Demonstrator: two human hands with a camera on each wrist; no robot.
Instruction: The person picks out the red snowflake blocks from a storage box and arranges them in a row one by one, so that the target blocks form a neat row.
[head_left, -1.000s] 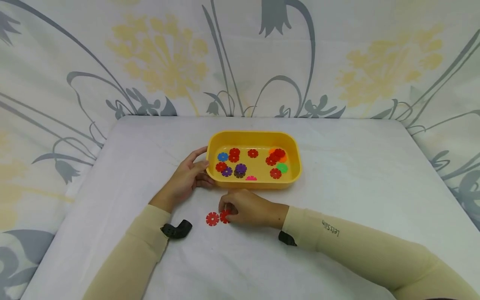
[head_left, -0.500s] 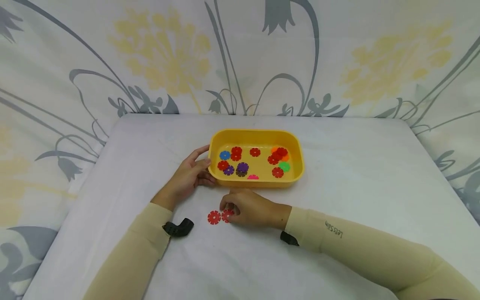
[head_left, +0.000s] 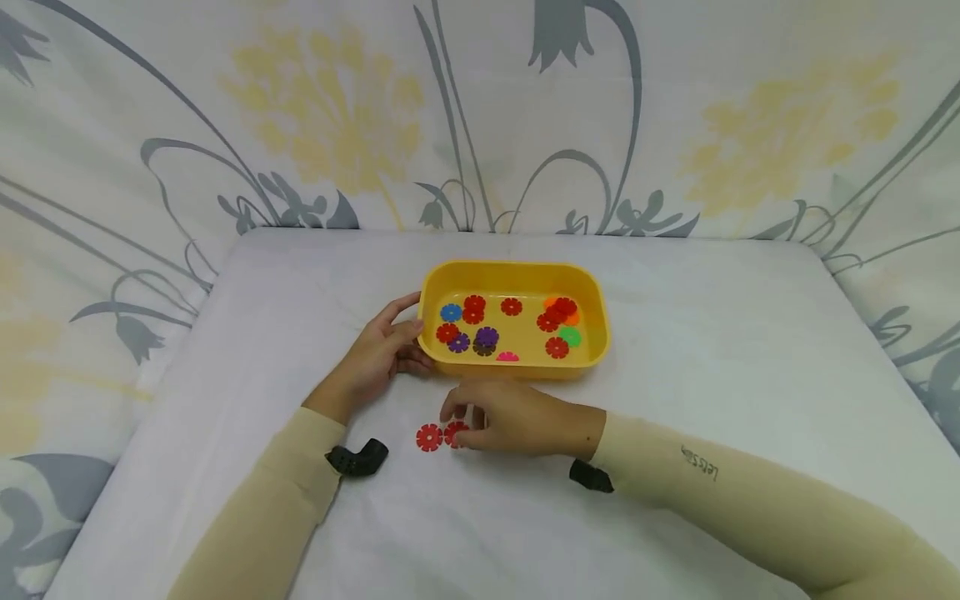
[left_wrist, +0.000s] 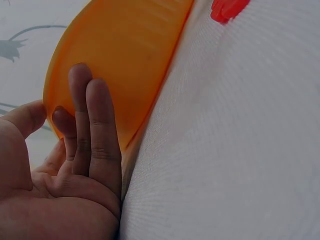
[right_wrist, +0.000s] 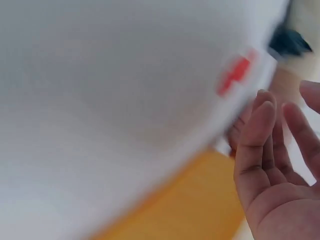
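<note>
Tray [head_left: 517, 369], yellow, set mid-table toward the far side. Left hand [head_left: 367, 358] at its left end: thumb on the rim, two fingers extended along the outer wall, touching it rather than wrapped round it. Right hand [head_left: 517, 417] just near of the tray, thumb and forefinger parted, gap moderate, grasping nothing.

Left red disc [head_left: 429, 437] and right red disc [head_left: 452, 434] lie side by side on the white table cover [head_left: 712, 333], near side of the tray; cannot tell whether their edges meet. The right one sits partly under the right hand's fingertips; contact unclear.

Inside the tray: several more red ones, plus a blue disc [head_left: 451, 312] at left, a purple disc [head_left: 487, 336] overlapping a brown one, a green disc [head_left: 570, 337] at right. Beige sleeves [head_left: 750, 492], black wrist devices [head_left: 358, 458]. Flowered backdrop [head_left: 480, 117] beyond.
</note>
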